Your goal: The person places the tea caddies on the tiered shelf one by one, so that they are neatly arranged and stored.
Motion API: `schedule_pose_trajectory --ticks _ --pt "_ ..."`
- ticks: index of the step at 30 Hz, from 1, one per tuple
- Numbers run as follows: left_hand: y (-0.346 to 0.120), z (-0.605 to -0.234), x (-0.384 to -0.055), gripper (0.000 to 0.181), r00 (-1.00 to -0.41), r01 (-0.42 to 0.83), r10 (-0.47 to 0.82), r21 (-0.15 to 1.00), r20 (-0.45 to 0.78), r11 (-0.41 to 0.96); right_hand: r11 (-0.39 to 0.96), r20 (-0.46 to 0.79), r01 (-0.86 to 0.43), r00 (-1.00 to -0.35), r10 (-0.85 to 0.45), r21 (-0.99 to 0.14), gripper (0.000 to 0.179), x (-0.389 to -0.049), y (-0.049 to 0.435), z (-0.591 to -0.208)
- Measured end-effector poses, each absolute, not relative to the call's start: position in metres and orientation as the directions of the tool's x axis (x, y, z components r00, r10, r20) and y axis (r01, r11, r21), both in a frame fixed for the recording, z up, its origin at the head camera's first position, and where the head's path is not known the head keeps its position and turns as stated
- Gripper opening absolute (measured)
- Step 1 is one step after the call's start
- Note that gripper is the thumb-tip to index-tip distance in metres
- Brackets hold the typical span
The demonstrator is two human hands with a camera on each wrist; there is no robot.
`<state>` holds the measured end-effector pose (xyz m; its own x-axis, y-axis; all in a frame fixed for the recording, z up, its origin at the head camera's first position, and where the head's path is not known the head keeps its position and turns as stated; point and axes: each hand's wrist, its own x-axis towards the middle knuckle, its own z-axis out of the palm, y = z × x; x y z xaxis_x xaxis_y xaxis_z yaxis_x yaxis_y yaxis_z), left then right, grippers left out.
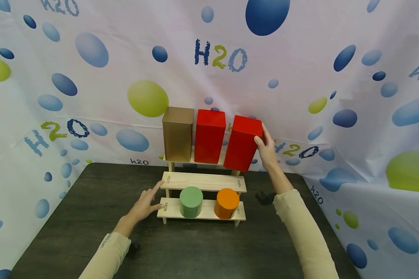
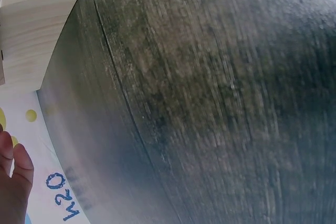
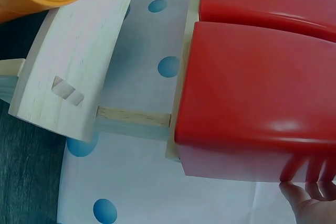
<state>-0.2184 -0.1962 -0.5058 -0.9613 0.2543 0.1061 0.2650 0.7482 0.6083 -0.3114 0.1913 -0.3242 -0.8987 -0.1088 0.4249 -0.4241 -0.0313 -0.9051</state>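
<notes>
My right hand grips a tall red tin near its top, thumb at the front and fingers on the right side. In the head view this tin leans, its top to the right, at the right end of the top shelf. A second red tin and a gold tin stand upright to its left. At the left end of the wooden tiered stand, my left hand has its index finger stretched to the middle shelf and its thumb at the lowest one. The right wrist view shows fingertips against the tin's side.
A green round tin and an orange round tin stand on the lowest shelf. The stand is on a dark wood-patterned table. Behind it hangs a white curtain with blue and green dots and H2O lettering.
</notes>
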Motion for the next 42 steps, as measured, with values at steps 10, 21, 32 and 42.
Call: schedule_pose_trajectory --ticks 10,21,32,42 --pt "-0.198 -0.504 -0.217 0.086 -0.961 0.261 0.258 0.613 0.096 0.746 0.013 0.413 -0.417 -0.903 -0.121 -0.909 0.064 -0.314 0.186 -0.325" --pt "-0.198 -0.506 -0.218 0.087 -0.959 0.271 0.262 0.614 0.108 0.741 0.034 0.397 -0.403 -0.911 -0.109 -0.915 0.059 -0.318 0.185 -0.326" --pt "-0.197 -0.507 -0.219 0.087 -0.961 0.263 0.255 0.619 0.104 0.74 -0.006 0.396 -0.397 -0.913 -0.103 -0.918 0.052 -0.341 0.192 -0.343" --pt "-0.196 -0.506 -0.218 0.088 -0.961 0.262 0.255 0.624 0.104 0.736 -0.041 0.375 -0.372 -0.923 -0.09 -0.927 0.049 -0.342 0.191 -0.342"
